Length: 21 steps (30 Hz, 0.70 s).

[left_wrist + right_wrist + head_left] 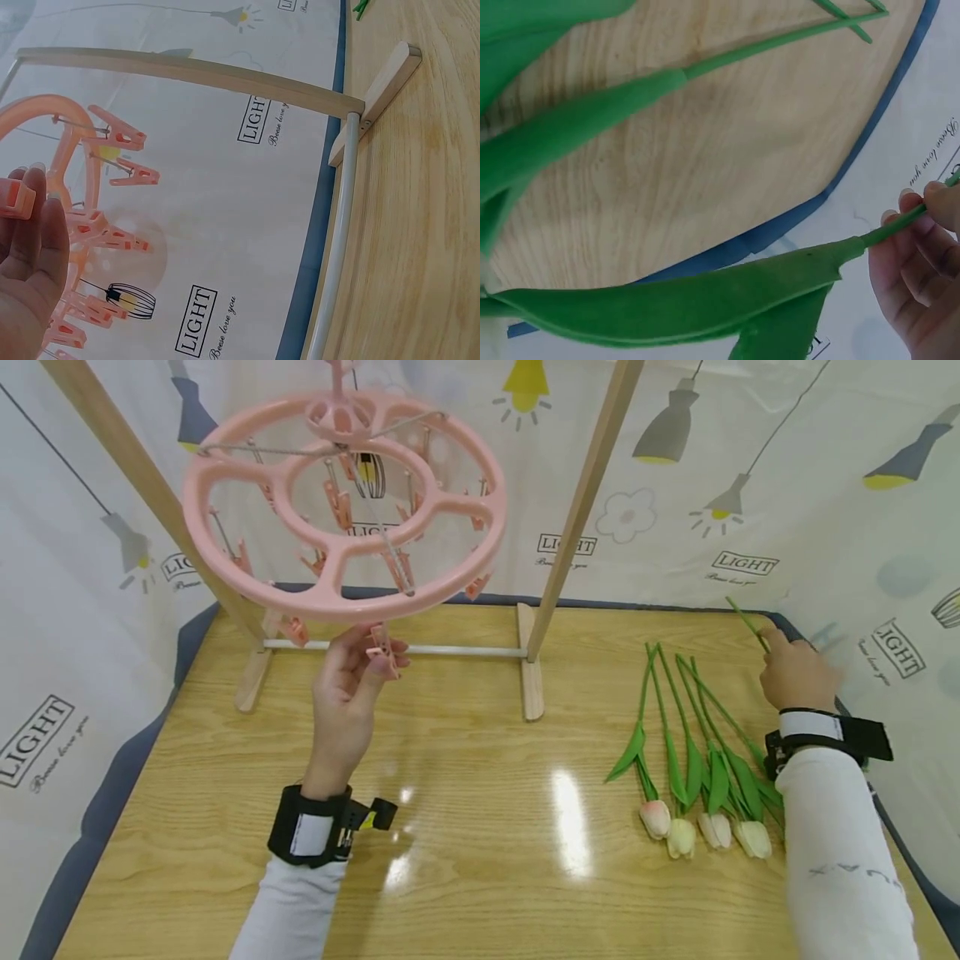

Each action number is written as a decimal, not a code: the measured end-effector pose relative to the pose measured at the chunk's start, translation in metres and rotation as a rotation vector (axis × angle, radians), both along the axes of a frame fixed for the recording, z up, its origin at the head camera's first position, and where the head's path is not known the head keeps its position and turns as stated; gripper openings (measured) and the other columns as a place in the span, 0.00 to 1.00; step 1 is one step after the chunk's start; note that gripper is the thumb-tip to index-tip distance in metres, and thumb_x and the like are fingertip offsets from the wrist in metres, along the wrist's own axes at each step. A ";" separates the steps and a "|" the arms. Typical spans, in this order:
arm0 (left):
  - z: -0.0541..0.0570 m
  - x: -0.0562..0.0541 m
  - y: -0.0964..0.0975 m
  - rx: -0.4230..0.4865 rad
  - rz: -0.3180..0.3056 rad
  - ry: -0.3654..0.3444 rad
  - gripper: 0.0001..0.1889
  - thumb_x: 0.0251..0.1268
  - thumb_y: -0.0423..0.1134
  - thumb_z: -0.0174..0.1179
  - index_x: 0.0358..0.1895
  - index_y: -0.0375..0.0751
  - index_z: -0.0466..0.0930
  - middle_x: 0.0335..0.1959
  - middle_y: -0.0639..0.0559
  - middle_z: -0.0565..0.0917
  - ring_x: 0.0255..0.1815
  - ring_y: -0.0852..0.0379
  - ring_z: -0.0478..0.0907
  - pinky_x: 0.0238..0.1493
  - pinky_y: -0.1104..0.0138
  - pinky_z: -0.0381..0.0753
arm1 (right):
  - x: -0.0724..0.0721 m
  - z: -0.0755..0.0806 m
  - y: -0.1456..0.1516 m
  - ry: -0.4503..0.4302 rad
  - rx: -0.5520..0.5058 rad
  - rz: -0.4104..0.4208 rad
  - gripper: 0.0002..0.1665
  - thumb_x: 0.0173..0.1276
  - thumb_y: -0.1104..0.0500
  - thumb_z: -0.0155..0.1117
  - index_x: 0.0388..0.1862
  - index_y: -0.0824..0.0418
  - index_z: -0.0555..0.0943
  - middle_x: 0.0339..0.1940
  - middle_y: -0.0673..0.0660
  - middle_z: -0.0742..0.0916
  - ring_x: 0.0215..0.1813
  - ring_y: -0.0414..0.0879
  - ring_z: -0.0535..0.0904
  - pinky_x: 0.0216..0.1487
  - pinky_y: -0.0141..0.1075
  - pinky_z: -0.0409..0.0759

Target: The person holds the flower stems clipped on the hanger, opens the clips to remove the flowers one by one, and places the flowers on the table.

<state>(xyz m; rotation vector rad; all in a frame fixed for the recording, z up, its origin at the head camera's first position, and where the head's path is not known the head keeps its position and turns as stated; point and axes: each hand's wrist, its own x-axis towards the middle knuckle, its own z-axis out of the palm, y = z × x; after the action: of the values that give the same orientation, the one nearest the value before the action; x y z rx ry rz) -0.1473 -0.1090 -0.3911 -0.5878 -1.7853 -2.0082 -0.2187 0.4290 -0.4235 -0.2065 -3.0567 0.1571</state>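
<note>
A round pink clip hanger hangs from a wooden frame, with several pink clothespins dangling below its rings. At its front rim my left hand pinches one pink clothespin between thumb and fingers; the same clothespin shows at the left edge of the left wrist view. Far to the right, my right hand holds an artificial tulip by its green stem. The tulip's long leaf extends from the grip in the right wrist view; its bloom is hidden behind the arm in the head view.
Several artificial tulips lie on the wooden table, pale blooms toward me. The frame's wooden post and foot stand between the hanger and the tulips. A white bar joins the feet. Printed curtains surround the table.
</note>
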 end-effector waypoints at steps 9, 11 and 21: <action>-0.001 -0.001 0.001 -0.007 0.003 0.008 0.26 0.75 0.42 0.53 0.64 0.24 0.65 0.47 0.55 0.81 0.46 0.61 0.82 0.48 0.73 0.83 | 0.003 -0.019 -0.005 -0.082 -0.031 -0.024 0.26 0.75 0.65 0.50 0.70 0.62 0.64 0.45 0.80 0.79 0.33 0.77 0.76 0.27 0.66 0.72; -0.001 0.000 0.001 -0.003 0.000 0.006 0.24 0.75 0.42 0.53 0.64 0.26 0.66 0.47 0.55 0.81 0.46 0.60 0.82 0.48 0.73 0.83 | 0.005 -0.023 -0.007 -0.093 -0.033 -0.028 0.26 0.74 0.66 0.50 0.70 0.63 0.64 0.46 0.79 0.79 0.32 0.75 0.77 0.26 0.64 0.73; -0.001 0.000 0.001 -0.004 0.002 0.002 0.22 0.75 0.41 0.53 0.64 0.30 0.67 0.47 0.55 0.82 0.46 0.61 0.82 0.48 0.72 0.83 | 0.007 -0.048 -0.011 -0.094 -0.041 0.007 0.28 0.68 0.69 0.54 0.67 0.66 0.68 0.44 0.78 0.79 0.33 0.70 0.78 0.18 0.50 0.72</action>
<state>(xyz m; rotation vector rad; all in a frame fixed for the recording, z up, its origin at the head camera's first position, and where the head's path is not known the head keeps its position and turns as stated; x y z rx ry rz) -0.1477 -0.1078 -0.3923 -0.5892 -1.7879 -2.0024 -0.2119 0.4178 -0.4714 -0.2115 -3.1499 0.2173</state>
